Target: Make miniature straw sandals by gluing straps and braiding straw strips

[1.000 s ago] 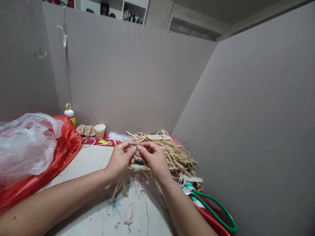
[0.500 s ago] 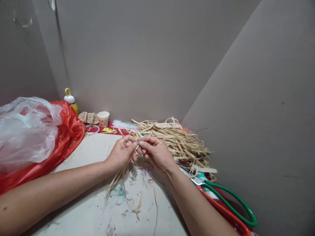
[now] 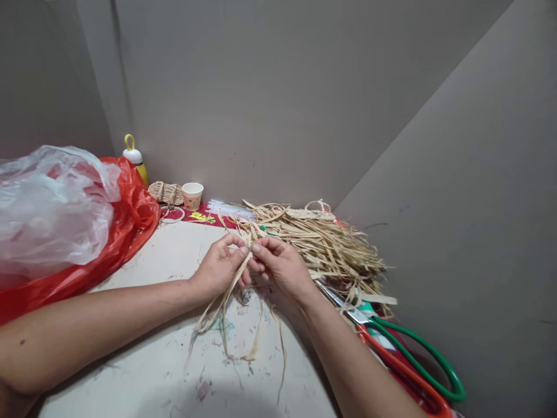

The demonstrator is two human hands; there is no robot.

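Observation:
My left hand pinches a small bunch of pale, dry straw strips between thumb and fingers. Their loose ends hang down toward the board, and other ends stick up above my fingertips. Tip to tip with it, my right hand is closed in a pinch on the same strips. My fingers hide the exact point where the strips cross. Just behind my right hand lies a large pile of straw strips. A bit of green shows by the strips behind my fingers.
A stained white board lies under my hands. Large scissors with green and orange handles rest at right. On the left are a clear plastic bag and red bag. A bottle, woven piece and paper cup stand behind.
The view has shifted a little, so the surroundings appear further right and slightly higher. Both hands keep their pinch on the straw strips, close together as before.

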